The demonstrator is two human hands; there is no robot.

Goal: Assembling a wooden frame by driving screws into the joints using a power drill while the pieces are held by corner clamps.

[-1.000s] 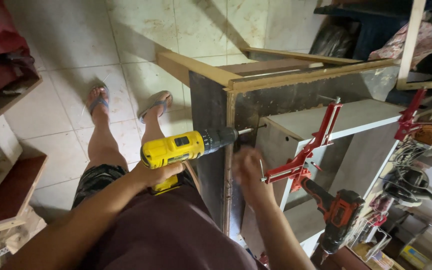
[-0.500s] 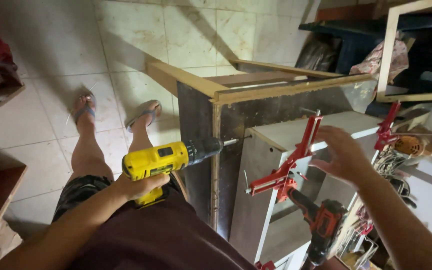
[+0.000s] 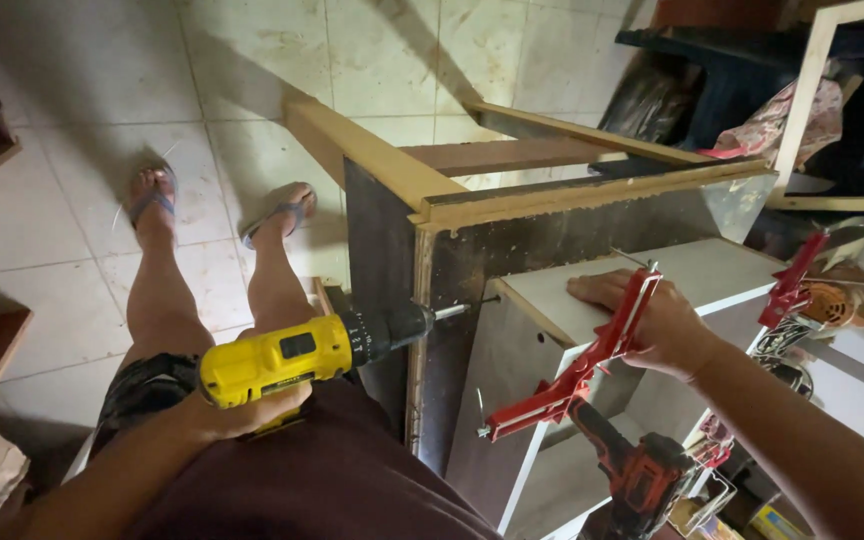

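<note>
My left hand (image 3: 244, 412) grips a yellow and black cordless drill (image 3: 302, 352). Its bit (image 3: 452, 311) points right and meets the edge of a dark wooden cabinet panel (image 3: 572, 235). My right hand (image 3: 652, 318) lies flat on a white board (image 3: 692, 275) inside the cabinet, its fingers spread. A red corner clamp (image 3: 592, 360) holds the white board's corner, and my right hand rests just behind its upper arm.
A second red clamp (image 3: 790, 280) sits at the board's far right. A red and black drill (image 3: 642, 470) lies below the white board. My legs in sandals (image 3: 152, 195) stand on the tiled floor (image 3: 72, 110). Wooden frames (image 3: 812, 90) and clutter fill the upper right.
My right hand moved from near the drill bit out to the right and has come down flat on the white board. The drill stays at the panel edge.
</note>
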